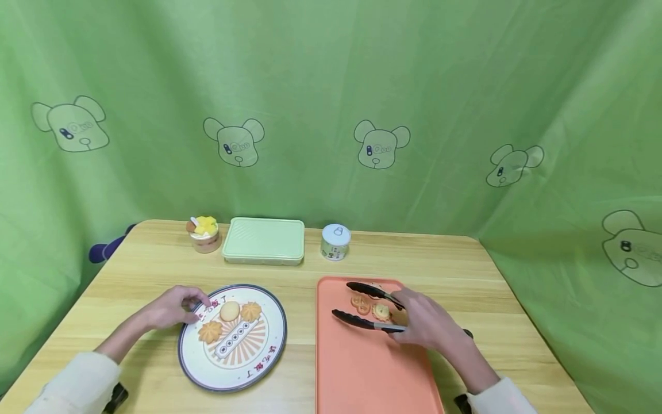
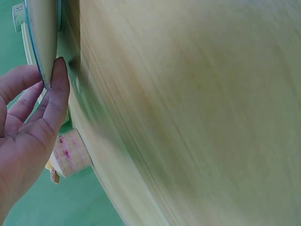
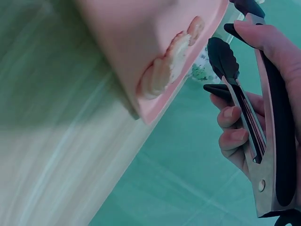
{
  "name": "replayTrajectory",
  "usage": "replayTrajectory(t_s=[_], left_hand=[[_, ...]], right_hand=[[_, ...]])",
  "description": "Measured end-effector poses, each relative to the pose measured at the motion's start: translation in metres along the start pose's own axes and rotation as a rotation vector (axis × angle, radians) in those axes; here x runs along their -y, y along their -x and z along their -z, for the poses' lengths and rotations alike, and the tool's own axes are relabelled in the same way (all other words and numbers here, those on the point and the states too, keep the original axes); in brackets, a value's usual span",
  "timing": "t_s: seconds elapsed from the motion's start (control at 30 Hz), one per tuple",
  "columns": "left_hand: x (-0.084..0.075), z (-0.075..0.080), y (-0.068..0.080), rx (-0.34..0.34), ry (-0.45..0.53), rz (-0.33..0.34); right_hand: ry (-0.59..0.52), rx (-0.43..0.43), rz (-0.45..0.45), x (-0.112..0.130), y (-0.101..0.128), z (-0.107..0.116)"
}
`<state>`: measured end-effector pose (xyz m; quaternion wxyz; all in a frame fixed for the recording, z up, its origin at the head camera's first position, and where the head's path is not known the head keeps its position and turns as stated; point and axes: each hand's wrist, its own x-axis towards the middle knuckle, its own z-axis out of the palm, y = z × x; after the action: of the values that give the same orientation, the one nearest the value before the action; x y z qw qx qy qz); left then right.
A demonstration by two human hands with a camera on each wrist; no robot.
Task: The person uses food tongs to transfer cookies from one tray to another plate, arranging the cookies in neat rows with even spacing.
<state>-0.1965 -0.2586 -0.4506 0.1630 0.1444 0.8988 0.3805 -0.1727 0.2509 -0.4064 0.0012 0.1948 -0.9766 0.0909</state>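
My right hand (image 1: 424, 323) grips black-tipped metal tongs (image 1: 368, 306) over the orange tray (image 1: 362, 368); the tongs' arms stand apart on either side of two biscuits (image 1: 371, 307) lying on the tray. In the right wrist view the fingers (image 3: 233, 127) curl round the tongs (image 3: 254, 117) beside the biscuits (image 3: 170, 66). My left hand (image 1: 173, 307) rests its fingertips on the left rim of a patterned round plate (image 1: 269, 352), which carries three biscuits (image 1: 230, 319) and a long white piece. The left wrist view shows the thumb (image 2: 57, 96) against the plate's edge (image 2: 40, 42).
At the back of the wooden table (image 1: 465, 276) stand a dessert cup with yellow topping (image 1: 204, 234), a pale green lidded box (image 1: 264, 240) and a small white tin (image 1: 335, 242). A green cloth hangs around the table.
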Motion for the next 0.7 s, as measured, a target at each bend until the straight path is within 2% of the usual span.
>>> replayTrajectory(t_s=[0.17, 0.4, 0.7], left_hand=[[0.0, 0.0, 0.0, 0.0, 0.005, 0.007], [-0.001, 0.001, 0.0, 0.002, 0.009, 0.009], [0.0, 0.0, 0.0, 0.002, 0.013, -0.003]], right_hand=[[-0.025, 0.022, -0.047, -0.009, 0.006, -0.001], [0.001, -0.016, -0.008, -0.017, 0.012, -0.002], [0.008, -0.015, -0.019, -0.02, 0.014, -0.002]])
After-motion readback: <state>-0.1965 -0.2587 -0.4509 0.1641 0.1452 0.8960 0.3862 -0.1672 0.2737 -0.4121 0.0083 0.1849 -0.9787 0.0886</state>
